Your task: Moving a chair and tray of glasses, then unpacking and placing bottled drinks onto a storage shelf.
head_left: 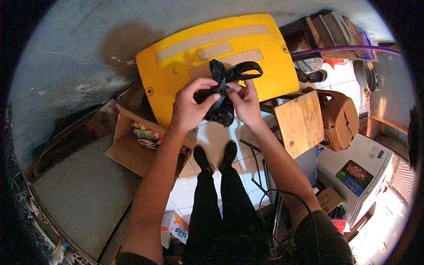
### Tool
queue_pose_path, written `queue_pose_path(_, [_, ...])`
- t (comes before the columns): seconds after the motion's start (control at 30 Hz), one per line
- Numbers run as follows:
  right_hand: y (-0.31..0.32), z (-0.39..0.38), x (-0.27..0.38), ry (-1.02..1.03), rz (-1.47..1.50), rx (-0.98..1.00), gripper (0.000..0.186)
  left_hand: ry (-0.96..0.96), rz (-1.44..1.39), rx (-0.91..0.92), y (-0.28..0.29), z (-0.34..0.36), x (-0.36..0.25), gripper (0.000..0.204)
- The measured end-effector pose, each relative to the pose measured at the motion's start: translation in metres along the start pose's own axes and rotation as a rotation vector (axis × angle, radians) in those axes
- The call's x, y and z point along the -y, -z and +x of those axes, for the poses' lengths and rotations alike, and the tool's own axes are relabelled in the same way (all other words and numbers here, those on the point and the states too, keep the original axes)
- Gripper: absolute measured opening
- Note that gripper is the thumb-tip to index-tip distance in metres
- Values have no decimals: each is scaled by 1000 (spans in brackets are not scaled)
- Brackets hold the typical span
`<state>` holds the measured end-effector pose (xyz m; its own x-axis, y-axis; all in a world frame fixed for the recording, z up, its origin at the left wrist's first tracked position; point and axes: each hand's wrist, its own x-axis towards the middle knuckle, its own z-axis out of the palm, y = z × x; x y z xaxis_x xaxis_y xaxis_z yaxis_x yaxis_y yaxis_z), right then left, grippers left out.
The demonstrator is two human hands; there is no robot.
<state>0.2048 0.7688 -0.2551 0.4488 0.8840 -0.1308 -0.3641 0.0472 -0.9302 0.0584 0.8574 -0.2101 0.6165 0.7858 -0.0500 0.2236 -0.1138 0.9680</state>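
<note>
A black plastic bag (221,112) hangs at the near edge of a yellow board (274,53), its neck gathered and its handles sticking up in loops. My left hand (191,104) pinches the gathered neck from the left, thumb and forefinger closed on it. From the right, my right hand (247,104) grips the same neck with its fingertips. Both hands meet at what looks like a knot or twist in the plastic. What the bag holds is hidden.
An open cardboard box (128,150) with packets inside stands at the left. To the right are a wooden stool (300,123), a brown woven basket (340,117) and a white cabinet-like appliance (371,159). A purple hose (349,47) crosses the upper right.
</note>
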Motion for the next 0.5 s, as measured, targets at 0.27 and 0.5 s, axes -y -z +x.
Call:
queue_pose_path(0.27, [-7, -9, 32, -106, -238, -104, 30, -124, 176, -133, -12, -3, -5, 32])
queue_pose_path(0.5, [-11, -6, 47, -182, -267, -108, 26, 31, -44, -186, -17, -10, -7, 16])
